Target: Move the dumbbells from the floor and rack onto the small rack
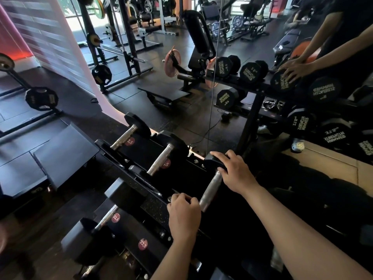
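On the top shelf of the rack, close against a mirror, a dumbbell lies with its steel handle slanting from lower left to upper right. The right hand rests on its far black head, fingers spread and curved over the top of that head, thumb side near the handle. The left hand sits at the near end of the same dumbbell, fingers curled together over that end; the near head is hidden under the hand, so how firmly it is gripped cannot be told.

To the left on the same shelf lie two more dumbbells: one by a red 2.5 sticker, and another by a red sticker whose number is partly hidden. Lower down, two larger dumbbells sit on the shelf below, the upper and the lower, each by a red 22.5 sticker.

The mirror reflects both arms, the dumbbell heads with reversed lettering, and gym machines behind. Dark rubber floor stretches away at left.
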A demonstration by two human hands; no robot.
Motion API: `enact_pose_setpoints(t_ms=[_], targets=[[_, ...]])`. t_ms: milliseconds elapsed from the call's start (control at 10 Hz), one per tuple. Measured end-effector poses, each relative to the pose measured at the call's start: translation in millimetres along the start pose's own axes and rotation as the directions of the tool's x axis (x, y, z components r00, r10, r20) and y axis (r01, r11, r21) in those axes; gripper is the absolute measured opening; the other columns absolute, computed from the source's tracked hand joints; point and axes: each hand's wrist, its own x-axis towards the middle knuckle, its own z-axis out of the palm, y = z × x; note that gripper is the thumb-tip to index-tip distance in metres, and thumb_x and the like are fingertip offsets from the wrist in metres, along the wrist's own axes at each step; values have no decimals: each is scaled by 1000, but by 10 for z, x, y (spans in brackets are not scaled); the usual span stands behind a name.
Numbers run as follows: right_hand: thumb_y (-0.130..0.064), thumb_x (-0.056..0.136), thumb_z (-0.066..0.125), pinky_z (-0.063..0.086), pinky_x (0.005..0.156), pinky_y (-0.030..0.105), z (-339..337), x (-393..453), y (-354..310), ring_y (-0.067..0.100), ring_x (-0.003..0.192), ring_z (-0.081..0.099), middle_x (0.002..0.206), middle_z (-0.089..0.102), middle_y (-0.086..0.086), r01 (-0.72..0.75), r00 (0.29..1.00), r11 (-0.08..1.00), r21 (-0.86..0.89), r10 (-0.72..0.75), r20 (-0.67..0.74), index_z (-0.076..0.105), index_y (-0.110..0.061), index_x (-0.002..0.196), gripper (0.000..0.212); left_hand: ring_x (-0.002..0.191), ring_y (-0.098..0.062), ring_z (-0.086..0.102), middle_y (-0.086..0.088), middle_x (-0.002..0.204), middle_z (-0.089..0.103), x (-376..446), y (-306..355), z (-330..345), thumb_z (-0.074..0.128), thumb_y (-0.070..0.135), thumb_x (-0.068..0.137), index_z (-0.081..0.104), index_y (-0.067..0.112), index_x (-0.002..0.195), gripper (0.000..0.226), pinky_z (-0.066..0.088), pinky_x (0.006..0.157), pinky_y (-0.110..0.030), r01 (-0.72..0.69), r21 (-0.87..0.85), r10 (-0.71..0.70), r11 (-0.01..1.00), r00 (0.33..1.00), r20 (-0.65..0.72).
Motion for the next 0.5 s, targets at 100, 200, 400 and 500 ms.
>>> enact_pose_setpoints(t_ms=[100, 200, 400, 500], targets=[[-27, 96, 57, 54, 87, 44, -8, 7, -5, 25, 108, 51, 124, 47, 3, 2, 1000, 1000, -16, -2, 11, 35, -42, 147, 58, 106, -9, 42, 14, 111, 52, 9, -14, -5, 50, 26, 92, 64, 21, 87, 16, 41, 65, -27, -1, 24, 1, 1000, 1000, 2], [-39, 98, 51, 52, 89, 41, -30, 36, -12, 26, 112, 50, 130, 45, 4, 2, 999, 999, -43, 0, 50, 29, -43, 150, 56, 104, -8, 42, 13, 110, 54, 38, -9, -13, 51, 30, 91, 65, 25, 90, 15, 48, 71, -30, -5, 70, 5, 998, 1000, 6], [-61, 98, 31, 38, 106, 49, -227, -55, -82, 26, 130, 43, 148, 37, -3, 18, 996, 992, -123, -6, 90, 17, -46, 156, 61, 108, -13, 53, 11, 113, 58, 49, 78, -73, 52, 47, 88, 63, 31, 114, 33, 49, 95, -41, -82, 177, 85, 981, 996, -11], [-62, 99, 28, 35, 108, 47, -310, -84, -95, 25, 132, 43, 148, 39, -3, 18, 998, 994, -107, -12, 58, 19, -43, 156, 62, 114, -16, 55, 8, 119, 59, 69, 167, -86, 52, 50, 88, 60, 30, 123, 40, 44, 101, -43, -109, 203, 114, 973, 993, -12]])
